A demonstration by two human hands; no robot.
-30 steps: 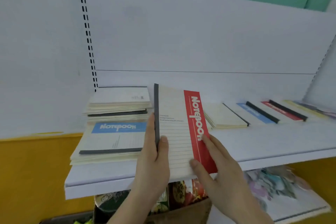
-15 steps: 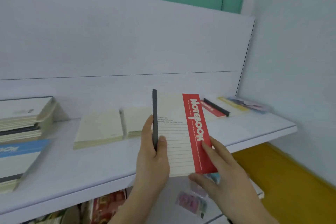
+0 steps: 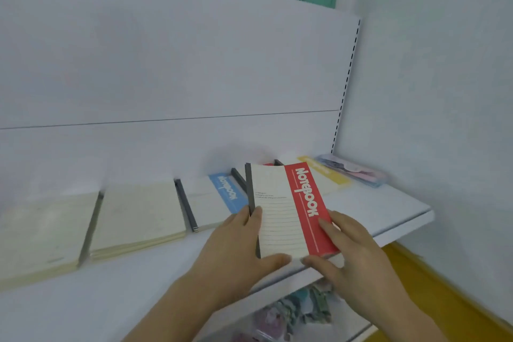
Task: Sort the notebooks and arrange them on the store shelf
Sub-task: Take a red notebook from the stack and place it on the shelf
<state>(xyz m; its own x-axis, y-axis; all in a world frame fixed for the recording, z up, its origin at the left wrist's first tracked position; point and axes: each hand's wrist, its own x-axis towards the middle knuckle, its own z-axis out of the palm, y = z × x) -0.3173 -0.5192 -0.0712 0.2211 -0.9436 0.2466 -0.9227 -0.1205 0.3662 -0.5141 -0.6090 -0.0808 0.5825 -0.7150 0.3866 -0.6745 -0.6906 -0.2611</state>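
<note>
I hold a red-banded notebook (image 3: 288, 211) with a cream lined cover and dark spine above the right part of the white shelf (image 3: 388, 208). My left hand (image 3: 236, 250) grips its spine edge, thumb under the bottom edge. My right hand (image 3: 349, 253) pinches its lower right corner. On the shelf behind lie a blue-banded notebook (image 3: 219, 197), a yellow-banded notebook (image 3: 324, 175) and a red one mostly hidden by the held notebook. Two plain cream stacks (image 3: 138, 216) (image 3: 41, 236) lie to the left.
A clear-wrapped pastel packet (image 3: 355, 172) lies at the shelf's far right corner against the white side wall. A lower shelf holds packaged colourful items (image 3: 294, 311). A yellow base panel (image 3: 444, 286) shows at the lower right.
The view has swung right along the shelf; the left notebook stacks left the frame. The held notebook moved lower and nearer the shelf, over the red one, still in both hands.
</note>
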